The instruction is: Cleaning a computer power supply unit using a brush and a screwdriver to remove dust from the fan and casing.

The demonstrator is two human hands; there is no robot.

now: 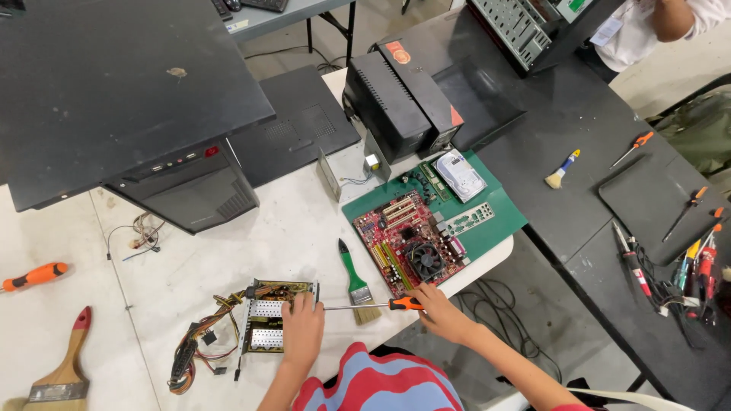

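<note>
left hand (302, 329): fingers flat and loose on the metal power supply box (274, 314), just pinning it, no grip
right hand (439, 310): closed round the orange-handled screwdriver (373, 306), tip at the box
table (289, 236): box near the front edge, green-handled brush (355, 283) beside it

Both forearms are extended forward from the bottom edge of the view, bare below the sleeves. The left hand (302, 331) is laid palm down, its fingers curled over what lies beneath it, the wrist kept straight. The right hand (440, 308) is reached out to the right of it, knuckles up, its fingers closed in a grip, with the forearm angled inward from the lower right.
</note>
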